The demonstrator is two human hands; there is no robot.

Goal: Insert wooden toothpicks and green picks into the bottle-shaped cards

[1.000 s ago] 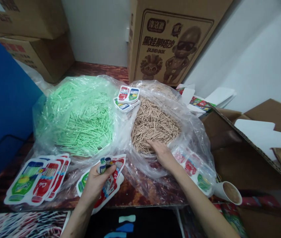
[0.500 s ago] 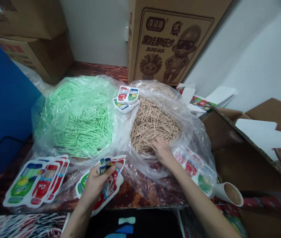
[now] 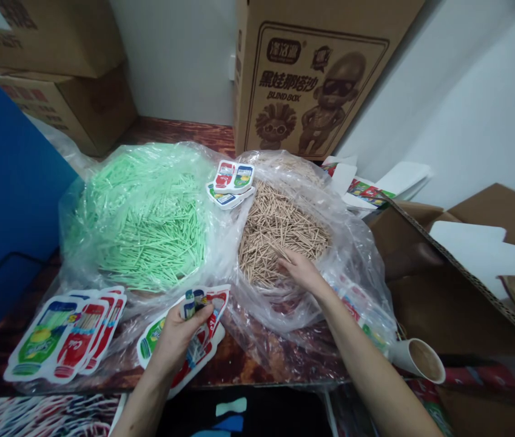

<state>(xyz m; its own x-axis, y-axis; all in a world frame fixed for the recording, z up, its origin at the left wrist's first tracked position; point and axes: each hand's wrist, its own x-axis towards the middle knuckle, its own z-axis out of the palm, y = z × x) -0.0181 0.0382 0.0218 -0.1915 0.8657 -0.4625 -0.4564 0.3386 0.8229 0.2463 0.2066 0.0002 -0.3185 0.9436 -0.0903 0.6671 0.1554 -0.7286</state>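
Observation:
My left hand [image 3: 176, 337] is closed on a printed pouch [image 3: 202, 309] at the table's front edge, thumb on top, with more pouches beneath it. My right hand [image 3: 301, 269] reaches into a clear plastic bag [image 3: 352, 255] of tan sticks [image 3: 275, 227]; its fingers are curled among the sticks at the near side of the heap. What they hold, if anything, is hidden. A second clear bag [image 3: 75, 200] holds green sticks [image 3: 148, 221] to the left.
A fan of printed pouches [image 3: 63, 337] lies front left; a small stack [image 3: 232, 182] rests between the bags. A paper cup [image 3: 418, 359] lies at right by open cardboard [image 3: 466, 267]. A printed carton [image 3: 312, 73] stands behind; a blue panel [image 3: 2, 182] left.
My right hand has shifted slightly up and right in the tan sticks, with its fingers curling in. The left hand stays put, holding the pouch.

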